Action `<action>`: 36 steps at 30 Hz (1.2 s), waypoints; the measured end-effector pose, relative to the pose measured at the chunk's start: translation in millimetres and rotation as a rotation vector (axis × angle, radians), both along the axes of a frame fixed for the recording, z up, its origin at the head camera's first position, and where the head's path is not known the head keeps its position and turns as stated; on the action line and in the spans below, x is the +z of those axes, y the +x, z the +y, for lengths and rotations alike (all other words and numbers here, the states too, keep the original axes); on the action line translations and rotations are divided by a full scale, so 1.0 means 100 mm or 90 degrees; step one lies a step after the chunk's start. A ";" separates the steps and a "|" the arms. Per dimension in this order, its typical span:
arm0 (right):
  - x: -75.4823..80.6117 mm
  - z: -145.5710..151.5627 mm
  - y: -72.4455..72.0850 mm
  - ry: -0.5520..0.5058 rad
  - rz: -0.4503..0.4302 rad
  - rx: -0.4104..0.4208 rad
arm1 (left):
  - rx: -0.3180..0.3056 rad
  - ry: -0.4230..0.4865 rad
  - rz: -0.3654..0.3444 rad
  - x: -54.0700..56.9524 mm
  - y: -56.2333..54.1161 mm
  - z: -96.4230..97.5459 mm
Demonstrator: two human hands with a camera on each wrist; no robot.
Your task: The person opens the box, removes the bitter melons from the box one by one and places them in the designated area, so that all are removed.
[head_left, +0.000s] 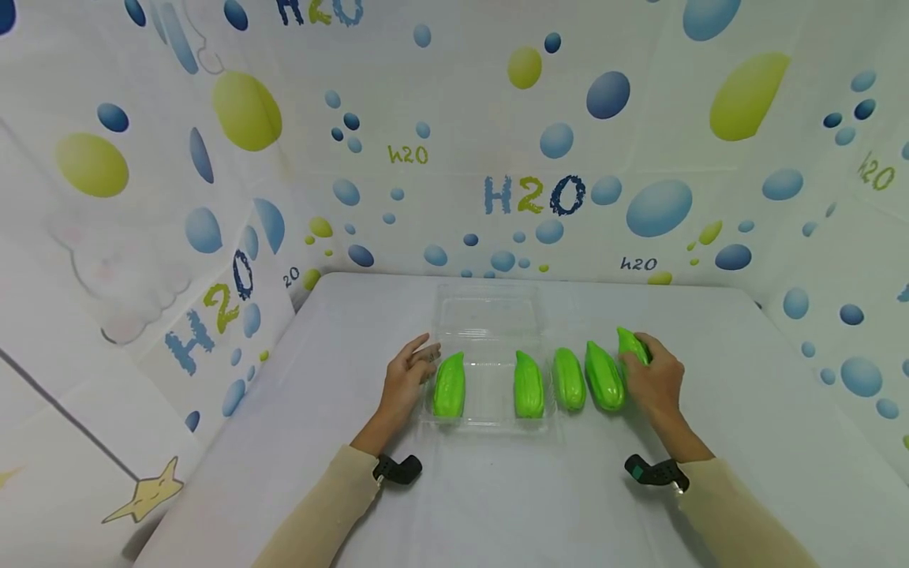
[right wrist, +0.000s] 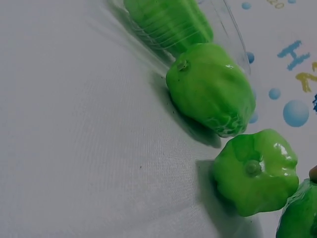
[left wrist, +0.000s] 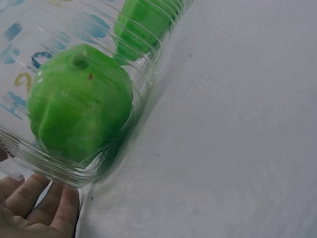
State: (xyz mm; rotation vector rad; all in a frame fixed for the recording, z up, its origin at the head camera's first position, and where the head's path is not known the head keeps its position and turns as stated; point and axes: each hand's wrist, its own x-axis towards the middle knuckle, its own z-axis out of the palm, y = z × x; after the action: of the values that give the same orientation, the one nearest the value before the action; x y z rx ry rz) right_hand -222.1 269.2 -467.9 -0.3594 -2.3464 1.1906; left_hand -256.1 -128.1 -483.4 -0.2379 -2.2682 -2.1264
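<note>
My right hand (head_left: 655, 379) grips a bright green, ridged bitter melon (head_left: 630, 345) at the far right of a row, its pointed end showing past the fingers. Only part of this melon (right wrist: 302, 215) shows at the corner of the right wrist view. My left hand (head_left: 406, 377) rests its relaxed fingers against the left side of a clear plastic box (head_left: 490, 422). In the left wrist view, fingers (left wrist: 64, 210) touch the box's outer wall. Inside the box lie one melon (head_left: 449, 386) at the left end and another melon (head_left: 529, 386) at the right.
Between the box and my right hand, two more bitter melons lie on the white table, a nearer melon (head_left: 570, 380) and a farther melon (head_left: 604, 377). The box's clear lid (head_left: 488, 312) lies folded back behind it. A patterned curtain (head_left: 454, 221) stands behind the table (head_left: 497, 505).
</note>
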 end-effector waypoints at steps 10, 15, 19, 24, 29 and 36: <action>-0.07 0.05 -0.03 -0.020 -0.029 0.029 | 0.011 -0.002 0.014 0.01 -0.01 0.00; -0.10 0.05 -0.02 -0.020 -0.034 0.038 | 0.007 0.002 0.023 0.00 -0.01 0.01; -0.13 0.05 -0.02 -0.024 -0.035 0.043 | 0.007 0.004 0.023 -0.01 -0.01 0.01; -0.15 0.03 -0.02 -0.034 -0.041 0.052 | 0.007 0.000 0.020 0.00 0.01 0.01; -0.16 0.01 -0.03 -0.038 -0.058 0.058 | 0.003 0.009 0.018 0.02 0.00 -0.01; -0.14 -0.01 0.00 -0.029 -0.085 0.066 | 0.007 0.004 0.018 0.00 0.00 0.00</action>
State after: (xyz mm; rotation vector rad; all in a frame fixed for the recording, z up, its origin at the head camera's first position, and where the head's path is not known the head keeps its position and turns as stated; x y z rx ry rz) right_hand -222.5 268.6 -482.0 -0.3463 -2.4825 1.3078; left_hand -256.4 -128.5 -483.7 -0.2534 -2.2429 -2.1109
